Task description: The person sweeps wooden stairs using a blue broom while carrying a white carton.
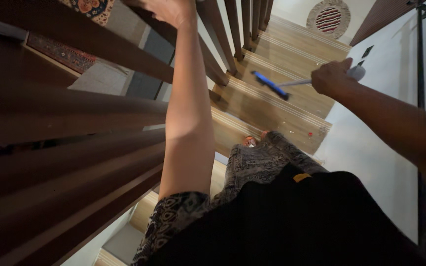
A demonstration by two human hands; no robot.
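Right hand (332, 78) is clamping the pale handle end of a long thin broom with blue head (270, 84), head resting mid-tread on the wooden stair step (252, 106) below. It looks light and stiff, best gripped high on the shaft. Left hand (171, 11) is reaching up to the dark wooden banister (75, 34); can't tell if it's closing.

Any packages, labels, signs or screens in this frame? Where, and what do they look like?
No packages, signs or screens in view.
Small tag: on the dark garment at the person's waist, lower centre; rectangular, yellow-orange, too small to tell more.
Two dark marks: on the white wall at right, beside the right hand; small, diamond-shaped, unclear what they are.
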